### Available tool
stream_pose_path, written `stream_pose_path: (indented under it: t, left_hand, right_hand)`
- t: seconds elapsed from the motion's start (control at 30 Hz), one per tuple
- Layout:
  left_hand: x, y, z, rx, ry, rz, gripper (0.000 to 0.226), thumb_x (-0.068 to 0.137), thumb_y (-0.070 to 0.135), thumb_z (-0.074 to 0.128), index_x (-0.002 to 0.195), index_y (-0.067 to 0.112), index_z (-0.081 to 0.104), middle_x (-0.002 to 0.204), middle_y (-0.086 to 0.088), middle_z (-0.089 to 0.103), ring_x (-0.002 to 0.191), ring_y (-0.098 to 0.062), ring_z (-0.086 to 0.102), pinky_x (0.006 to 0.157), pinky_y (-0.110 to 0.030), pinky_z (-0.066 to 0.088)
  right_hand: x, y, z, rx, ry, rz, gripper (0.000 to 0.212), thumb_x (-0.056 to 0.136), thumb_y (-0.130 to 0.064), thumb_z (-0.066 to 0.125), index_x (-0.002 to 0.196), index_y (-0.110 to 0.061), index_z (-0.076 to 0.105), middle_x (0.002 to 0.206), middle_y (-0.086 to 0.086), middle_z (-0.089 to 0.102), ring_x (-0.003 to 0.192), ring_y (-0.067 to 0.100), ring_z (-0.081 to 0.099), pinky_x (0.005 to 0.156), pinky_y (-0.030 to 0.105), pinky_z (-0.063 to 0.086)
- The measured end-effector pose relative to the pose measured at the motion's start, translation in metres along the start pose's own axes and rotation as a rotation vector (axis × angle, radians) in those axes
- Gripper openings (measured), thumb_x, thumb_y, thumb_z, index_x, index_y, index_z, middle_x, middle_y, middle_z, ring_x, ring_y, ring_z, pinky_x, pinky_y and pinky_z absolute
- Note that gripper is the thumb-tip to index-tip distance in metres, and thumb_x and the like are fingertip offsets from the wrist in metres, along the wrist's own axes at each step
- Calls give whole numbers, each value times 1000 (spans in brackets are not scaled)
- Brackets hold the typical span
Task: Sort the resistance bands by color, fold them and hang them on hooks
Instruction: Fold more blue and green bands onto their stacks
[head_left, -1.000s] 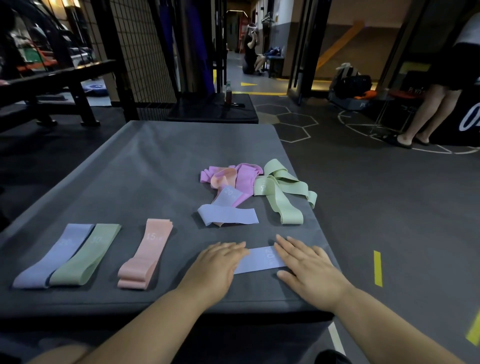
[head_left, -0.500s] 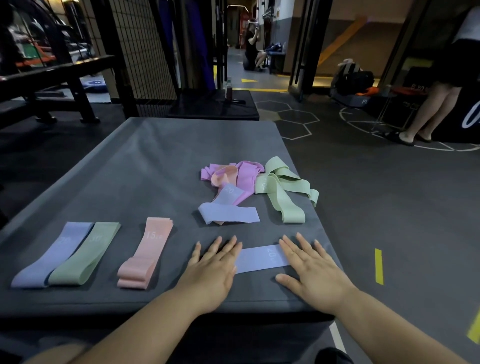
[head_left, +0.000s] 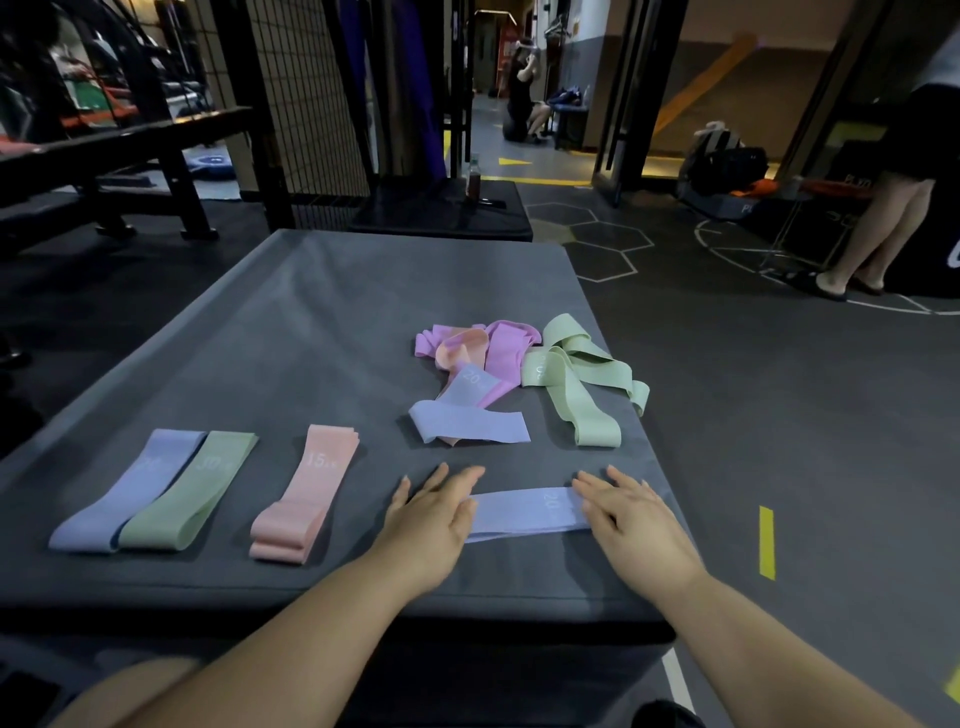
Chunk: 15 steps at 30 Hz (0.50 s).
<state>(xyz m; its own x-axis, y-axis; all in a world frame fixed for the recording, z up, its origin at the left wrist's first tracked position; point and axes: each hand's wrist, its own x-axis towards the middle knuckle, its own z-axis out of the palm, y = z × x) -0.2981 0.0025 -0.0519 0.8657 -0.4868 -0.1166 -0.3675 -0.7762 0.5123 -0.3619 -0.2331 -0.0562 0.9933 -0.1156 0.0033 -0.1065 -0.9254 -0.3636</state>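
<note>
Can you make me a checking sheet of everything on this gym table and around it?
Surface: grey padded platform, bands lying on it.
Job's things: flat lilac band by the near edge; left lilac band and green band touching side by side; folded pink band apart; mixed pile of pink, purple, lilac and green bands, unsorted. No hooks seen.
Clutter: bottle on the black box behind.
Grips: left hand and right hand flat, fingers straight, pressing the flat lilac band's two ends.
Cables: nothing seen.
Surroundings: gym floor; standing person at right; seated person far back.

On the mat (head_left: 337, 322) a flat band (head_left: 524, 512) lies nearest — tangled pile (head_left: 519, 374) behind, folded bands (head_left: 304, 493) left.
</note>
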Motion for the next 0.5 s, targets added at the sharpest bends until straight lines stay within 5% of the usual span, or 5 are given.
stream_pose_path:
  t: [0.17,0.27,0.4,0.5]
  left_hand:
    - [3,-4,1,15,68,6,52,102,18,34,151,32,22,153,17,35,148,-5,7,119,-30,-4]
    - [2,-4,-7,15,150,-45,52,97,30,50,147,33,33,149,10,40,142,-14,25,116,-31,19]
    - [2,0,-17,106,159,-157,43,90,42,59,132,35,50,134,11,46,131,-16,32,103,-35,30]
    - [3,5,-20,85,156,-181,26,88,39,61,113,34,59,117,11,55,119,-16,44,96,-33,39]
  right_hand:
    - [2,2,4,77,81,22,38,100,-24,48,136,-32,56,144,-20,47,141,8,30,118,25,19]
    - [4,2,-1,111,146,93,35,90,-27,62,126,-28,63,125,-10,58,127,18,44,106,24,30]
    - [5,-1,-11,65,103,252,8,82,-43,68,88,-37,67,97,-12,51,112,21,45,97,28,38]
    - [7,-4,-12,55,51,284,20,83,-43,64,65,-34,63,91,-11,57,108,21,48,89,26,37]
